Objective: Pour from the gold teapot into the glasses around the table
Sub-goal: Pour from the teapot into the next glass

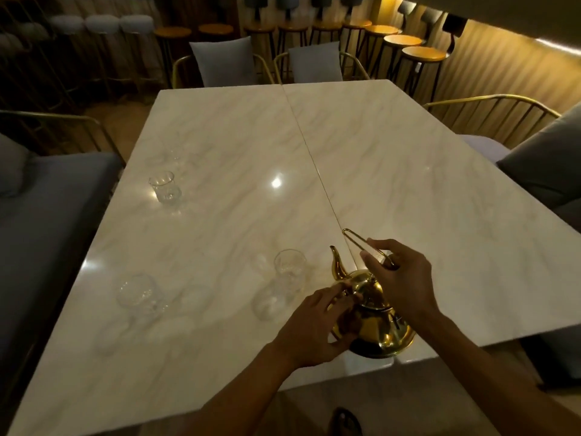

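Observation:
The gold teapot (374,313) stands on the marble table (408,184) near its front edge, spout pointing away to the left. My right hand (399,275) grips its thin wire handle, which is raised above the lid. My left hand (317,325) rests on the pot's left side with fingertips on the lid. An empty clear glass (290,269) stands just left of the spout. A second glass (140,294) sits near the left edge, and a third glass (164,186) stands farther back on the left.
Grey cushioned chairs with gold wire frames surround the table: a bench (47,221) on the left, two chairs (223,62) at the far end, one (540,152) on the right. Bar stools (421,55) line the back wall. A seam (314,165) splits the tabletop.

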